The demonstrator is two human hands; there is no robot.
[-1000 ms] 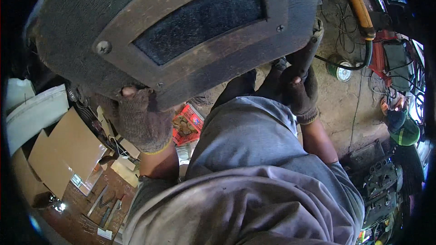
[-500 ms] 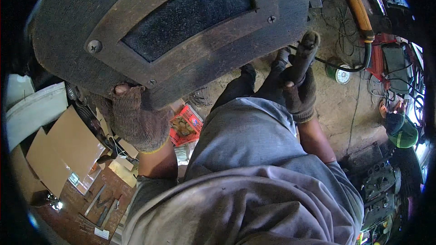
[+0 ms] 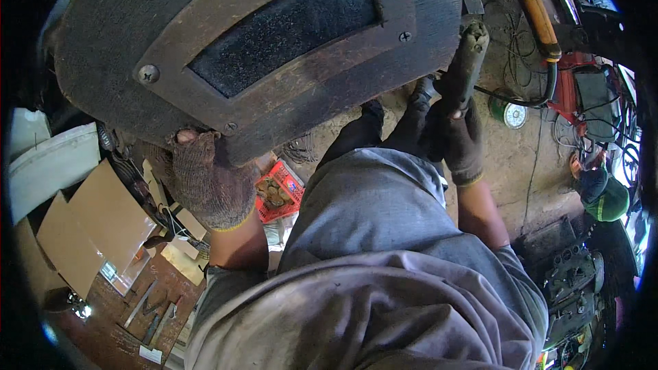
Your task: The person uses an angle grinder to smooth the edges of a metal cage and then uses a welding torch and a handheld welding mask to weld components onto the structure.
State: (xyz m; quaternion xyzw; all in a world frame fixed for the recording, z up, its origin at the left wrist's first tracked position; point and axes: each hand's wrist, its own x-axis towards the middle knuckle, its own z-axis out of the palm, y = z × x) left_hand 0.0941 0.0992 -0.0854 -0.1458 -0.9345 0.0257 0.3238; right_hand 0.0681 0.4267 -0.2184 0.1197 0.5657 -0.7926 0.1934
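Note:
My left hand, in a brown knitted glove with a yellow cuff edge, grips the lower left edge of a dark, worn welding shield. Its bare thumb tip shows at the front; the other fingers are mostly hidden. The shield has a screwed frame around a dark window. My right hand, gloved too, is closed around a grey cylindrical tool with a notched end, which looks like an electrode holder. It points up and away, just right of the shield. A black cable passes behind it.
An orange handle with a black cable lies at the upper right. A round tin and a red machine stand beyond. Another person in a green cap is at far right. Cardboard and a red crate are at left.
My right hand has moved up and slightly right, carrying the electrode holder with it. The shield has shifted slightly, and my left hand stays on its edge.

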